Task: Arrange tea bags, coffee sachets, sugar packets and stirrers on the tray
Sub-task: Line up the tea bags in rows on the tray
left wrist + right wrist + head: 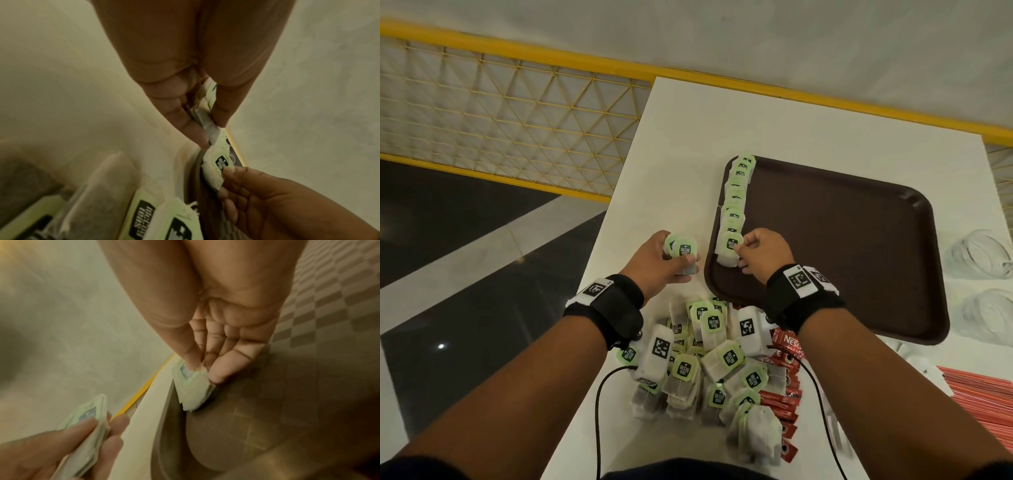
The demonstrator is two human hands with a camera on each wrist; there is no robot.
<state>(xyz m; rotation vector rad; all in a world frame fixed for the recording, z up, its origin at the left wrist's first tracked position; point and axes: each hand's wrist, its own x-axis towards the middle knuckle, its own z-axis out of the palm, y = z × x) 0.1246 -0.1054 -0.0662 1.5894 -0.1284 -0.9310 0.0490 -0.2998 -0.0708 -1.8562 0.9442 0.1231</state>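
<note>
Brown tray (859,246): sits on the white counter (681,144), landmark for everything below
Row of tea bags (736,198): overlapping line along the tray's left edge, green tags up
Right hand (763,255): at the near end of that row, fingers (190,352) pinching the nearest tea bag (728,250), which touches the tray floor
Left hand (657,265): just left of the tray, over the counter, fingers (180,120) curled round a small stack of tea bags (681,255)
Loose tea bag pile (709,363): heaped on the counter, near side of the tray, under the wrists
Red coffee sachets (787,387): right beside that pile, partly buried
Red stirrers (979,394): off the tray's near right corner
Glass jars (979,257): right of the tray, lying on their sides I think
</note>
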